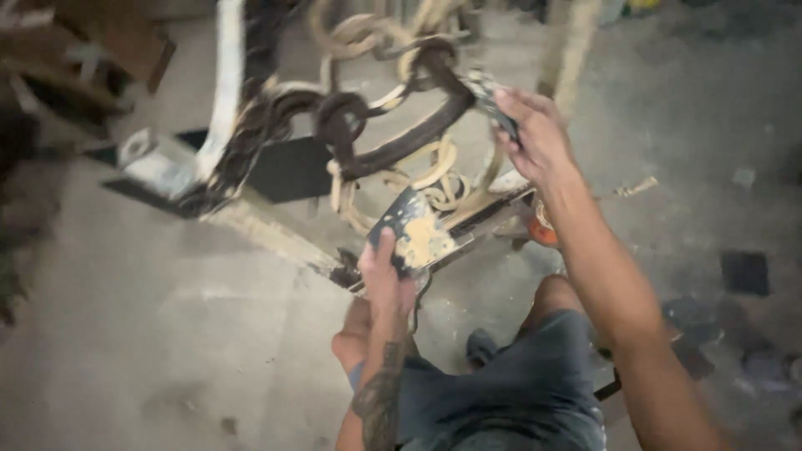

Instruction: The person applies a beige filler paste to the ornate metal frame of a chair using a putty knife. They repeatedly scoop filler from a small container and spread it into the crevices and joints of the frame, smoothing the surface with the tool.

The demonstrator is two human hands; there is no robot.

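An ornate wrought-iron piece with curled scrolls (393, 142) stands in front of me, dark metal smeared with pale filler. My left hand (386, 271) holds a dark flat board (413, 230) with a lump of beige putty on it, low against the frame's bottom bar. Up at the right, my right hand (535, 138) grips a small putty knife (493, 100) whose blade touches the top right curve of a scroll. The view is motion-blurred.
Grey concrete floor (167, 334) lies all around. A dark flat plate (288, 171) sits behind the scrolls. An orange round object (543, 234) lies under the frame. A small black square (743, 271) and debris lie at the right. My knees in grey shorts (518, 384) are below.
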